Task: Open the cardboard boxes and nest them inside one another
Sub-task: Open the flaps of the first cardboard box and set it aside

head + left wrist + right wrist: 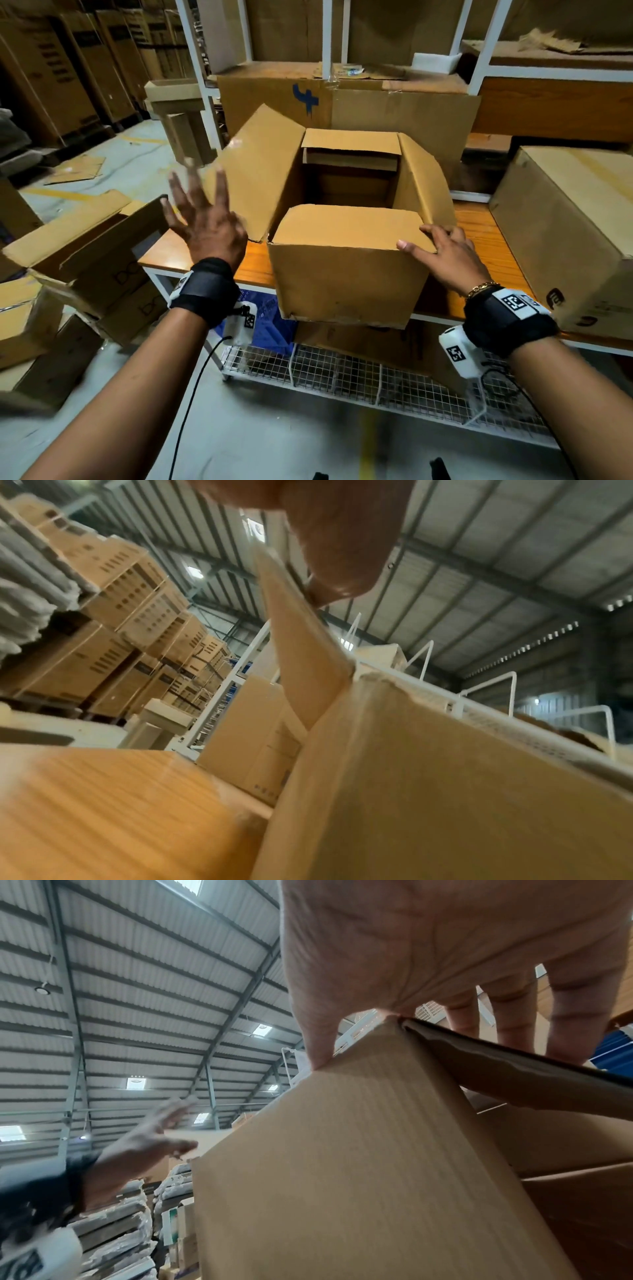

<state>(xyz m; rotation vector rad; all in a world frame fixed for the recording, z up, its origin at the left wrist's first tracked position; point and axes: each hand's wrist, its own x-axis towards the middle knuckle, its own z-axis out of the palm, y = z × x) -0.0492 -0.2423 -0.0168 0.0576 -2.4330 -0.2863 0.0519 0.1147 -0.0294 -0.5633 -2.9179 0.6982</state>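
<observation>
A brown cardboard box (346, 284) stands open on the orange wooden table (479, 229), its front overhanging the table's edge. All its flaps are up or folded out, and the inside looks dark and empty. My left hand (202, 212) is spread wide beside the raised left flap (260, 171); in the left wrist view a fingertip (342, 582) touches that flap's edge (301, 647). My right hand (445, 250) rests over the box's near right corner, thumb on the near flap (346, 226). The right wrist view shows the palm (428, 947) straddling that corner of the box (342, 1164).
A large closed box (565, 233) lies on the table to the right. Flat cardboard with a blue mark (342, 102) leans behind, against the white shelf frame (327, 34). Opened boxes (85, 257) pile up at the left. A wire shelf (342, 377) runs under the table.
</observation>
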